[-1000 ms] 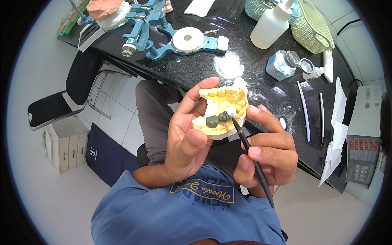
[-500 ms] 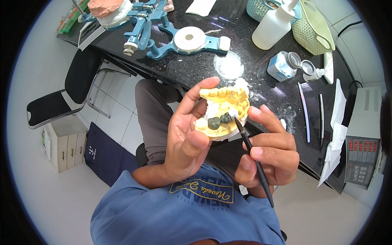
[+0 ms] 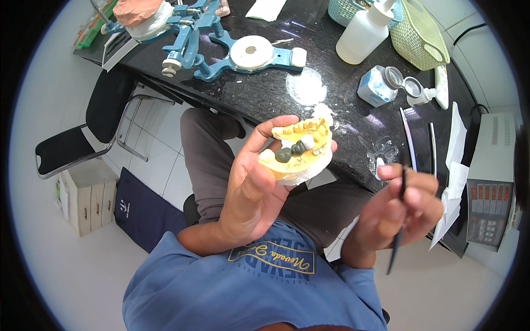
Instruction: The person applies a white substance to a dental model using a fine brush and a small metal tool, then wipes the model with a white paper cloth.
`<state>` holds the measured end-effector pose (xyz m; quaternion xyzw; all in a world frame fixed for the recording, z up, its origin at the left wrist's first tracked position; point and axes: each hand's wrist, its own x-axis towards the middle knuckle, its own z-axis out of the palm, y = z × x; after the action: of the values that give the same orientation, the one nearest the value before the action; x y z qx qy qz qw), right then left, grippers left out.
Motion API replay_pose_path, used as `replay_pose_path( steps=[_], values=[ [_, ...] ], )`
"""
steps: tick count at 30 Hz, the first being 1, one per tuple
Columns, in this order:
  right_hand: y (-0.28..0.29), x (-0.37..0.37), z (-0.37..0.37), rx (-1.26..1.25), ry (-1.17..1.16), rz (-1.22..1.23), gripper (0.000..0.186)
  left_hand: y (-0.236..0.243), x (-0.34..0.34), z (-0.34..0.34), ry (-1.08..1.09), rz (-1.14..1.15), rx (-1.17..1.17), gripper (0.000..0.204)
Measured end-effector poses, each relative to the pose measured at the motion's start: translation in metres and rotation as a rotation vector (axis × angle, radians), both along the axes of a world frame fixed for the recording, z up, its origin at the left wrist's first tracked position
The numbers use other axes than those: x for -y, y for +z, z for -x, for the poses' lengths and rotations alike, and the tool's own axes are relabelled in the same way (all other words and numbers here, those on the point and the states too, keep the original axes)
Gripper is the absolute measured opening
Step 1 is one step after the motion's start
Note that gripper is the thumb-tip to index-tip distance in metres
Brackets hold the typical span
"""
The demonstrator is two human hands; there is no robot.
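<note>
A yellow dental cast (image 3: 303, 160) with a white plaster base rests tilted in my left hand (image 3: 248, 187), whose thumb and fingers close around its side. On its row of teeth sit two dark green wax teeth (image 3: 284, 155) and, beside them, one whitish tooth (image 3: 307, 141). To the right, apart from the cast, my right hand (image 3: 406, 212) pinches a slim black brush-like tool (image 3: 398, 234). That tool stands nearly upright and is slightly blurred, so its tip is hard to make out. A small white piece (image 3: 379, 168) lies on the bench just beyond the right fingers.
On the black bench (image 3: 243, 99) stand a blue articulator (image 3: 210, 55), a squeeze bottle (image 3: 361, 36), an open jar (image 3: 378, 86) and a green basket (image 3: 419, 38). White powder (image 3: 306, 86) is spilled there. Two thin tools (image 3: 409, 140), paper (image 3: 454, 176) and a grey control unit (image 3: 491, 187) lie right.
My right hand has drawn the black tool away from the cast, toward the right. The cast has turned in my left hand and now shows more of its front side.
</note>
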<state>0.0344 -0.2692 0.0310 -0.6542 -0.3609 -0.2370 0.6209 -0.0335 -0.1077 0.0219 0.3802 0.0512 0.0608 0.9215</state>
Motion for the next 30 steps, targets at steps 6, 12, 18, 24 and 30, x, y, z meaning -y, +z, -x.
replay_pose_path(
  steps=[6, 12, 18, 24, 30],
  values=[
    [0.018, 0.055, -0.036, -0.340, 0.027, 0.120, 0.015, -0.009, 0.018, -0.001, 0.040, 0.144, -0.041, 0.090],
    [0.013, 0.099, -0.038, -0.630, 0.101, 0.345, 0.015, -0.012, 0.037, 0.014, -0.101, -0.125, -0.285, 0.111],
    [-0.005, 0.105, -0.027, -0.667, 0.058, 0.349, 0.015, -0.015, 0.064, 0.008, -0.071, -0.030, -0.382, 0.108],
    [-0.012, 0.103, -0.030, -0.523, 0.022, 0.404, 0.015, -0.017, 0.072, 0.013, -0.007, -0.201, -0.479, 0.117],
    [-0.006, 0.106, -0.030, -0.508, 0.081, 0.549, 0.016, -0.020, 0.074, 0.018, 0.031, -0.238, -0.486, 0.119]
  ],
)
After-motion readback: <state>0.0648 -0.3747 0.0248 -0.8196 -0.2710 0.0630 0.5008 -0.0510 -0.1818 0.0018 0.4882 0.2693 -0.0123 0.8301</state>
